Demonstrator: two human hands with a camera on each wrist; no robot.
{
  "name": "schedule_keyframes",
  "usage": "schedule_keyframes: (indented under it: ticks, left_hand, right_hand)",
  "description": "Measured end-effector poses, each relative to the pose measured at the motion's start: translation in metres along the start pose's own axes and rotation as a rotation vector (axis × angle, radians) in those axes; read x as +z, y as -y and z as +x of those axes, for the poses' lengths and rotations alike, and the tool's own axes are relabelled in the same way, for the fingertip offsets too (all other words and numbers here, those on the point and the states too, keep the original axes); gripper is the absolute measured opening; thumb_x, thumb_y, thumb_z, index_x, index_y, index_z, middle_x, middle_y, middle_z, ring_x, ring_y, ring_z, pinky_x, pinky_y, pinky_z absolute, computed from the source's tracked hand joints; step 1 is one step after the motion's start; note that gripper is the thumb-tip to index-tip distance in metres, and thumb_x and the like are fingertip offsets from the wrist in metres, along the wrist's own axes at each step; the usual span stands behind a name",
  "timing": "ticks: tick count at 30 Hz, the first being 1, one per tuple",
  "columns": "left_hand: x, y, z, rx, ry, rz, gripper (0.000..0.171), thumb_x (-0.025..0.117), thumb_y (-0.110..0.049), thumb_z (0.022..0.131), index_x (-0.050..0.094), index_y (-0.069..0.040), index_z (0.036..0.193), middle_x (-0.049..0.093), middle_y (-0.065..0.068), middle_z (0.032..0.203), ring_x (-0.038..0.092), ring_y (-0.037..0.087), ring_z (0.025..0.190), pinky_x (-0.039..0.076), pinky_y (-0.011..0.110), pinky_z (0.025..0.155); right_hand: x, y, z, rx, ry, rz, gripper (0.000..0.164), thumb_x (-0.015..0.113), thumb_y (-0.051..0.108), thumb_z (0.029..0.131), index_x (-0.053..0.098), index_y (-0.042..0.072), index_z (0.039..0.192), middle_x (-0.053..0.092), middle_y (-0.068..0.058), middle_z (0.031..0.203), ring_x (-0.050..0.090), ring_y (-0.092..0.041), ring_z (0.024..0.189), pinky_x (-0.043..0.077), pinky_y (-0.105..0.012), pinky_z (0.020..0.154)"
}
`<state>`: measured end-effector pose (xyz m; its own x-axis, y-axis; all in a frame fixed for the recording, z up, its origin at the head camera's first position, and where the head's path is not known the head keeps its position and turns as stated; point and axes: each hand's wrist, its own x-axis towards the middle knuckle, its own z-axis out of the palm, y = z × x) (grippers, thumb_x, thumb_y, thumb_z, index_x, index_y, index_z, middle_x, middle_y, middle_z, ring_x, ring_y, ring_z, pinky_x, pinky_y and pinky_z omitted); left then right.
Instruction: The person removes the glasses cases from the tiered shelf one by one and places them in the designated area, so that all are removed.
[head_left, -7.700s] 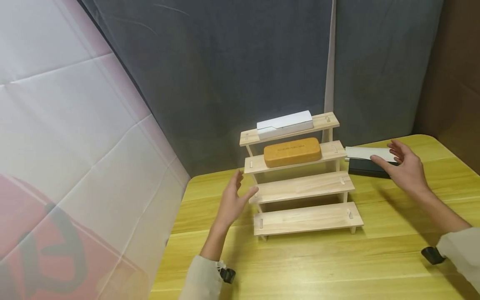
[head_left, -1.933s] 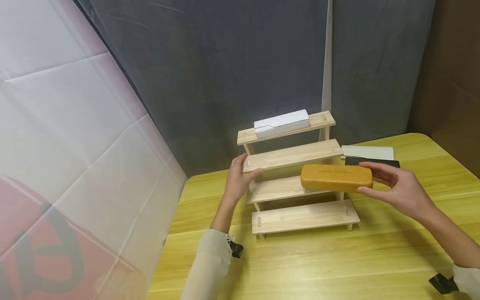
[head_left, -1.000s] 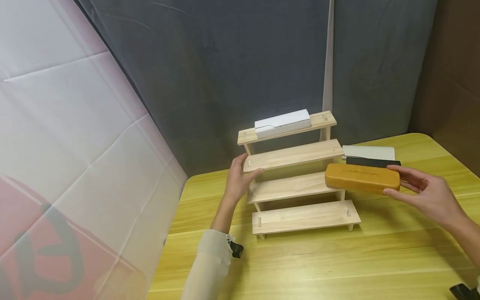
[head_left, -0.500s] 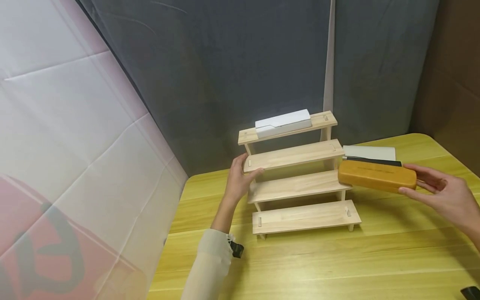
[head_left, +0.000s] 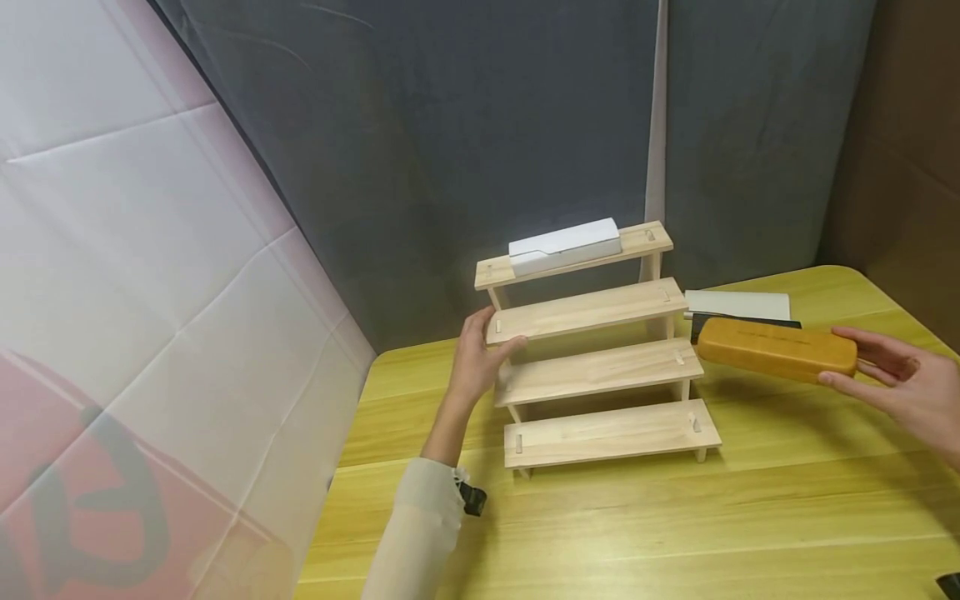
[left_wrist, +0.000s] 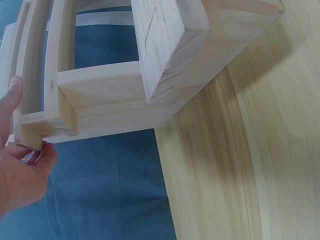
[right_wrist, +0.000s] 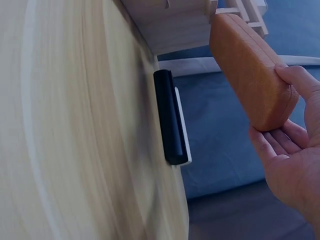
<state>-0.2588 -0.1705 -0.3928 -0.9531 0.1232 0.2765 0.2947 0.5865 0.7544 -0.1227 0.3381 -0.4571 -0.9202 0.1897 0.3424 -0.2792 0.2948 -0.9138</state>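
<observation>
My right hand (head_left: 911, 387) grips the right end of an orange glasses case (head_left: 776, 348), thumb on one side and fingers on the other. The case hangs above the table, right of the stepped wooden rack (head_left: 600, 372); in the right wrist view the case (right_wrist: 252, 70) is well clear of the tabletop. My left hand (head_left: 474, 358) holds the left end of the rack's second shelf from the top. In the left wrist view, the thumb and fingers of this hand (left_wrist: 22, 170) pinch the shelf's end. A white case (head_left: 566, 247) lies on the top shelf.
Behind the orange case, a black case (head_left: 699, 319) and a flat white item (head_left: 742, 303) lie on the wooden table (head_left: 600, 533) right of the rack. A grey curtain (head_left: 465, 150) hangs behind, and a white panel (head_left: 187, 250) stands on the left.
Earlier the orange case lay on the second shelf; my right hand has taken it off and carried it right, past the rack's edge. My left hand has come to the shelf and stays there.
</observation>
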Motion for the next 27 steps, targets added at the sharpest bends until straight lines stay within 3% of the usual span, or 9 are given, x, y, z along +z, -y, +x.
schedule_keyframes:
  ticks: [9,14,18,27]
  left_hand:
    - [-0.001,0.000,0.000,-0.002,0.004,0.003,0.085,0.084,-0.035,0.094,0.042,-0.001,0.160,0.042,0.017,0.162,0.042,0.034,0.149,0.036,0.047,0.124]
    - [-0.001,0.000,0.000,-0.005,0.006,0.017,0.085,0.084,-0.035,0.094,0.042,-0.002,0.160,0.042,0.016,0.162,0.041,0.034,0.150,0.036,0.047,0.124]
    - [-0.001,0.000,-0.001,-0.003,0.004,0.018,0.086,0.084,-0.036,0.094,0.041,-0.002,0.161,0.042,0.016,0.162,0.041,0.034,0.150,0.036,0.047,0.124]
    - [-0.001,0.000,0.000,0.000,0.004,0.016,0.085,0.084,-0.036,0.094,0.042,-0.002,0.160,0.042,0.016,0.162,0.041,0.034,0.150,0.036,0.048,0.124]
  right_hand:
    - [-0.004,-0.013,-0.001,0.055,0.015,-0.052,0.060,0.085,-0.002,0.089,0.067,0.015,0.144,0.060,0.041,0.116,0.055,0.027,0.100,0.046,0.001,0.084]
    - [-0.005,-0.021,0.002,0.087,0.046,-0.150,0.060,0.087,0.012,0.091,0.065,0.010,0.146,0.056,0.042,0.115,0.053,0.029,0.097,0.046,0.001,0.083]
    - [-0.004,-0.029,0.004,0.103,0.089,-0.232,0.065,0.087,0.022,0.092,0.061,0.005,0.149,0.057,0.032,0.125,0.048,0.030,0.097,0.046,0.002,0.082]
    - [-0.002,-0.043,0.005,0.172,0.181,-0.289,0.065,0.087,0.030,0.093,0.061,0.007,0.147,0.053,-0.002,0.150,0.046,0.030,0.096,0.044,0.001,0.076]
